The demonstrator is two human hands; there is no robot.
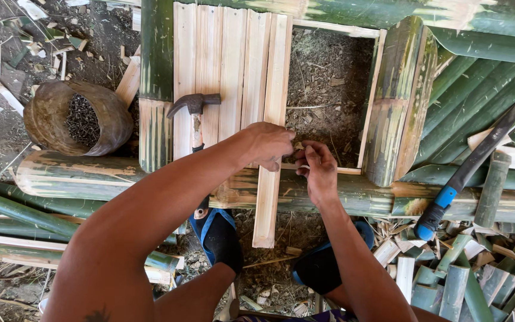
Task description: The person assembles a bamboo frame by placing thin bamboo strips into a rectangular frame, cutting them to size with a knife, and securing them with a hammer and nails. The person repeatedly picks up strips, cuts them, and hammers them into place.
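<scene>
1. Nearest the camera, at 6 o'clock, two feet in dark sandals with blue straps point(219, 235) stand on ground strewn with chips; cut green bamboo offcuts point(466, 274) pile up at 4 to 5 o'clock.
2. A thick green bamboo pole point(78, 173) runs across the middle from 9 to 3 o'clock, forming the near edge of a frame.
3. Just above centre, the left hand point(269, 146) lies knuckles up on a pale bamboo slat point(269, 197); its fingers are curled down over the slat's right edge, and whether they pinch anything small cannot be told.
4. The right hand point(317, 170) is just beside it, fingertips touching the left hand's; thumb and forefinger are pinched together near the slat's edge, on something too small to make out.
5. That slat crosses the pole and overhangs it towards 6 o'clock, rightmost of a row of pale slats point(222, 65) reaching to 12 o'clock.
6. A claw hammer point(195, 113) lies on the slats at 11 o'clock of the hands, head away from the person.
7. At 9 to 10 o'clock a worn round container point(99, 128) lies tipped, holding dark nails.
8. At 3 o'clock a long knife with a blue and black handle point(466, 170) rests on green bamboo halves point(478, 89).
</scene>
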